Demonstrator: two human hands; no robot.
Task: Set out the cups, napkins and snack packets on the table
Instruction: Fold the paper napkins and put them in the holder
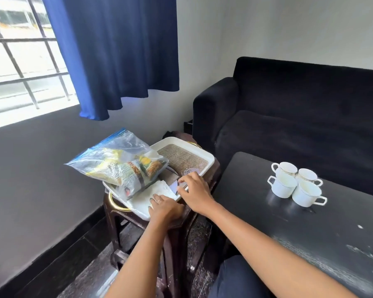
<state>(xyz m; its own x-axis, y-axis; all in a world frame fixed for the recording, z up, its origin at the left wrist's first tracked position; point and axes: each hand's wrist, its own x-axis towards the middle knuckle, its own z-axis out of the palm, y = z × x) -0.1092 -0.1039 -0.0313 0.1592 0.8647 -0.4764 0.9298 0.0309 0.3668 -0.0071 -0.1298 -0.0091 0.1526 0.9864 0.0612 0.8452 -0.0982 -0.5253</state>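
Beside the black tabletop (310,229), our left hand (165,208) lies flat on the napkins (159,189); our right hand (194,190) pinches them on the tray (209,159).

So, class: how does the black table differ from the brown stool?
The black table carries four white cups; the brown stool carries a white tray with the snack bag and napkins. The table looks broader than the stool. Both are dark.
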